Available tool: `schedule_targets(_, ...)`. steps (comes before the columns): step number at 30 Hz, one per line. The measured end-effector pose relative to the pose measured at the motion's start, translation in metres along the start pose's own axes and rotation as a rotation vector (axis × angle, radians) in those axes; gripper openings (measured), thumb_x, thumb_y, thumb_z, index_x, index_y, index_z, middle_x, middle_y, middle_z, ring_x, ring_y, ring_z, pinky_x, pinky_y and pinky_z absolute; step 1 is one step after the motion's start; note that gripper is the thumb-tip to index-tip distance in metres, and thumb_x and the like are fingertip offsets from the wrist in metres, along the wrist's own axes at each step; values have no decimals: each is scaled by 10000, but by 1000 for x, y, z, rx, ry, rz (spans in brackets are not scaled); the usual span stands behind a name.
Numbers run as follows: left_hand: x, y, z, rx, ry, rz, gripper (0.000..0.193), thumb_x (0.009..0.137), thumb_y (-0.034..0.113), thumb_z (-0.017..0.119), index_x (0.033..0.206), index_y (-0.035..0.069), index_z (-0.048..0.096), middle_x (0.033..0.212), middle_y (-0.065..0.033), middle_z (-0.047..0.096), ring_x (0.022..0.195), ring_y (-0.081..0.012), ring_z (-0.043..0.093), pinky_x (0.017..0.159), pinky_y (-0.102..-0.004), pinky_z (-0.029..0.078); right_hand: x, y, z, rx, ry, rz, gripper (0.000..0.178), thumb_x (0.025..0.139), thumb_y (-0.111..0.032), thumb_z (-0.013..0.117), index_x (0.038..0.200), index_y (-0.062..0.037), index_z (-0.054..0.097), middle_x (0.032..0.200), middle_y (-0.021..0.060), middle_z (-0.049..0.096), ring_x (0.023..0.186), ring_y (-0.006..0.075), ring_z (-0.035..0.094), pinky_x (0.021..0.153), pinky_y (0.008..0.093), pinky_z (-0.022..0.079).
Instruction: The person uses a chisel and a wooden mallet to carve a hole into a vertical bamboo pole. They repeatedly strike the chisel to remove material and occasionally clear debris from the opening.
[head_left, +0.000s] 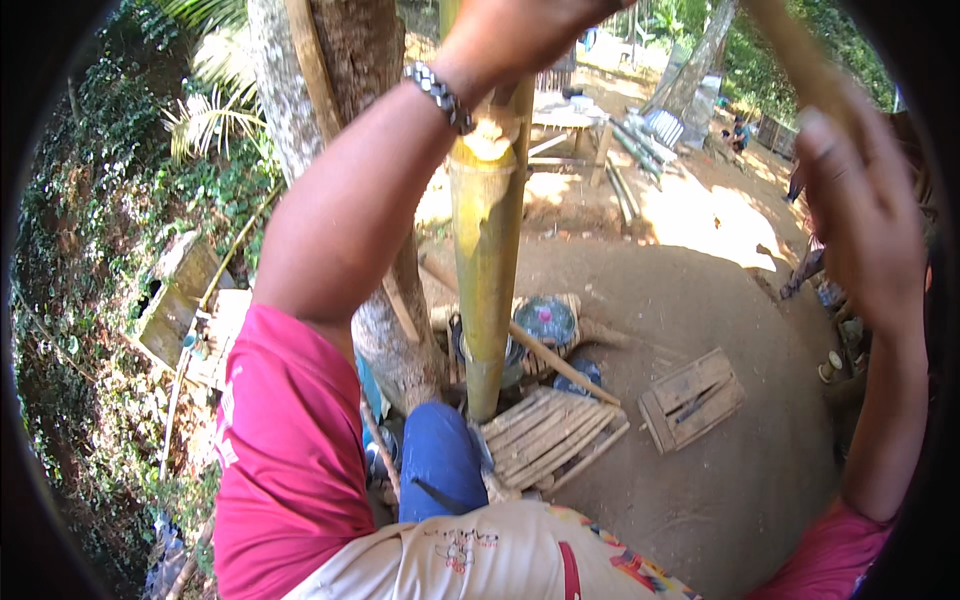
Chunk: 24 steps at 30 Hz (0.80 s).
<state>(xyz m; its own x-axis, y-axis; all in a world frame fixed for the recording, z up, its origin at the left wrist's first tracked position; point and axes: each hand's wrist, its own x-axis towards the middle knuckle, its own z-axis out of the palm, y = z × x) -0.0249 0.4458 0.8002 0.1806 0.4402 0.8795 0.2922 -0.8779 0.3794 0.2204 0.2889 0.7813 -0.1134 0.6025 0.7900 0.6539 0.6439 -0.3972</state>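
Observation:
A thick yellow-green bamboo pole (482,270) stands upright in front of me beside a tree trunk. A pale, rough cut patch (488,140) shows on its upper part. My left hand (525,38), with a dark beaded bracelet at the wrist, is raised across the pole at the upper edge; its fingers run out of view, so its hold is hidden. At the upper right, my right hand (865,215) is raised and smeared by motion. It appears closed on a brown wooden stick (795,45), whose far end is cut off by the edge.
A slatted bamboo bench (550,435) stands at the pole's foot, and a low wooden stool (692,400) on the dirt ground. Behind the pole lies a basin (545,322). A leafy slope (90,300) is left; long poles (640,145) lie farther off.

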Motion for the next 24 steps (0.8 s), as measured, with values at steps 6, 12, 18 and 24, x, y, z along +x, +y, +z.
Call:
schedule_targets(6, 1, 4, 1, 38, 59, 226, 381, 849, 334, 862, 953, 27, 661, 738, -45, 666, 664, -99, 566, 647, -316, 515, 15, -6, -49, 87, 207, -265, 485, 1091, -354, 524, 1448, -31, 461, 865, -4, 534, 639, 34, 505, 555, 181, 445)
schedule_targets(12, -2, 2, 3, -9, 14, 134, 413, 842, 364, 867, 820, 60, 589, 734, 34, 582, 675, -71, 497, 631, -273, 454, -13, -2, -6, -231, -20, -126, 565, 1090, -330, 526, 1542, -24, 383, 786, 0, 532, 549, 47, 447, 518, 215, 398)
schedule_targets(18, 8, 4, 10, -54, -9, 126, 265, 894, 160, 801, 1042, 10, 641, 879, 0, 662, 811, -68, 592, 760, -274, 515, 16, 2, -23, 224, 282, -144, 504, 1090, -348, 521, 1461, -14, 461, 816, -6, 523, 595, 49, 451, 549, 177, 385)
schedule_targets(24, 7, 10, 6, -34, -6, 14, 250, 899, 189, 803, 1009, 30, 644, 846, 8, 636, 757, -73, 563, 710, -279, 502, 12, -5, -33, -14, 23, 48, 532, 1075, -358, 555, 1471, -16, 456, 840, -6, 552, 605, 40, 477, 510, 183, 391)
